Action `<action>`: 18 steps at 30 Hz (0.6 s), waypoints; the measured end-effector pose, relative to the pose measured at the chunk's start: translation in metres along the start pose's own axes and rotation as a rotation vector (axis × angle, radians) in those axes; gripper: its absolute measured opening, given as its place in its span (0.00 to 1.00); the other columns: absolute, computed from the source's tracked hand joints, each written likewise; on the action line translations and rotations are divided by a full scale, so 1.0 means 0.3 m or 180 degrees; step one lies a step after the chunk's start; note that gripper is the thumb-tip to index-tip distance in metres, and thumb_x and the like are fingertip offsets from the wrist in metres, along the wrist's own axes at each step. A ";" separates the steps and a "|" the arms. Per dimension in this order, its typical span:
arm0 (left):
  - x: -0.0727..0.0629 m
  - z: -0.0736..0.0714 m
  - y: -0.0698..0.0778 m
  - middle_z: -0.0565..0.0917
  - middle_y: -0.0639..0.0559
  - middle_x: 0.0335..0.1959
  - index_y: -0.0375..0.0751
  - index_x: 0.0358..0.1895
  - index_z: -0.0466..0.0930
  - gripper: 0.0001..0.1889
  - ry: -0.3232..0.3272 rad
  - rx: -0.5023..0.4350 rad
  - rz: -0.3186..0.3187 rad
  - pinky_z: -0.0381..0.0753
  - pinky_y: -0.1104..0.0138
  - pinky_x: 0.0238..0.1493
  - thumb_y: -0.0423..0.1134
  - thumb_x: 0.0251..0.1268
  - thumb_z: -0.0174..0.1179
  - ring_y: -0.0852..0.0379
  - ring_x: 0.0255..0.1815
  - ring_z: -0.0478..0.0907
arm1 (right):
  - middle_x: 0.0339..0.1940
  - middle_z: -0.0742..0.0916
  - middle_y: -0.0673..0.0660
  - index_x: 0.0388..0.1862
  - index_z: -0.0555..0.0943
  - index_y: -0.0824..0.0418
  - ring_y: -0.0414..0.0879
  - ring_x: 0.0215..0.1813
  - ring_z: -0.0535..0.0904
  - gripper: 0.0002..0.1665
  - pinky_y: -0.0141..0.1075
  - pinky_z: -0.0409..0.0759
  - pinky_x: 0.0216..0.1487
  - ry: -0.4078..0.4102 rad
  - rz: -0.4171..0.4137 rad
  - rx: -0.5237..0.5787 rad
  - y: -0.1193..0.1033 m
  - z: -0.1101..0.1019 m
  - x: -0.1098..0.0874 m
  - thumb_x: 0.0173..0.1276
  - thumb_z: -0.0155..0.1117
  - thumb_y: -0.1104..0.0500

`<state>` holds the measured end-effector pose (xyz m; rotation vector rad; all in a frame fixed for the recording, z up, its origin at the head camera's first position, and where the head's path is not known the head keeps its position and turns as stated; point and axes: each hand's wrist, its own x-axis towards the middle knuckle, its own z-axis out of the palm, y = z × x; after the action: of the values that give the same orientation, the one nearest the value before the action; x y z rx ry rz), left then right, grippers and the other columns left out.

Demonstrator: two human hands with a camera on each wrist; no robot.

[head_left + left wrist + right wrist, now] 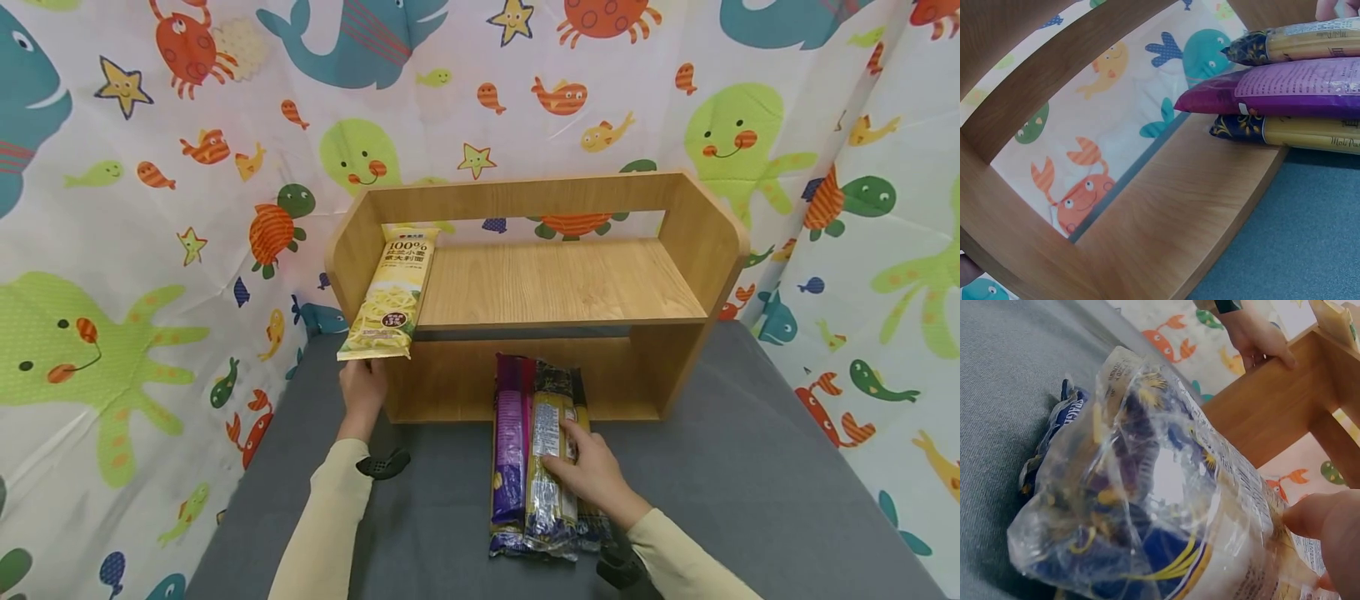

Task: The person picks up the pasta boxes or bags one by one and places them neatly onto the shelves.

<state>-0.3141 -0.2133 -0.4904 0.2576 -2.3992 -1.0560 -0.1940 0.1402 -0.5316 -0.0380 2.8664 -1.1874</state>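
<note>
A two-tier wooden shelf (558,283) stands on the grey cloth. My left hand (363,392) grips its left side panel, with fingers over the edge in the right wrist view. Above that hand, a yellow pasta packet (393,292) lies on the upper tier, its near end overhanging. In front of the shelf lie a purple packet (511,450) and several clear-and-gold spaghetti packets, their far ends at the lower tier. My right hand (596,471) holds the top spaghetti packet (551,492) between thumb and fingers. Another spaghetti packet (1310,133) sits beneath the purple one.
Grey cloth (750,475) covers the table around the shelf. Behind it and at both sides hangs a white curtain (450,125) printed with sea animals. The lower tier's board (1166,206) and open back show in the left wrist view.
</note>
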 end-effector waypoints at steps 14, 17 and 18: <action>-0.003 0.004 0.006 0.86 0.30 0.43 0.34 0.66 0.76 0.20 0.0070 -0.0037 0.0083 0.76 0.48 0.34 0.38 0.80 0.47 0.37 0.32 0.81 | 0.49 0.84 0.64 0.74 0.69 0.62 0.54 0.46 0.79 0.44 0.52 0.77 0.46 -0.0039 0.0030 -0.0068 -0.017 -0.004 0.030 0.61 0.76 0.54; -0.004 0.003 0.002 0.86 0.31 0.44 0.35 0.67 0.75 0.20 0.0053 -0.0054 0.0064 0.75 0.49 0.34 0.39 0.81 0.47 0.37 0.32 0.80 | 0.48 0.85 0.63 0.73 0.71 0.60 0.52 0.41 0.79 0.43 0.52 0.78 0.47 -0.0059 0.0045 -0.0022 -0.018 -0.007 0.034 0.59 0.77 0.56; -0.004 0.004 -0.001 0.86 0.31 0.45 0.35 0.67 0.75 0.20 0.0044 -0.0048 0.0059 0.75 0.49 0.34 0.39 0.81 0.47 0.37 0.32 0.81 | 0.48 0.86 0.64 0.72 0.71 0.60 0.53 0.38 0.79 0.43 0.52 0.78 0.46 -0.0073 0.0048 0.0009 -0.016 -0.008 0.034 0.59 0.78 0.57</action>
<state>-0.3136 -0.2123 -0.4917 0.2363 -2.3759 -1.0602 -0.2043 0.1382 -0.5267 -0.0296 2.8401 -1.1804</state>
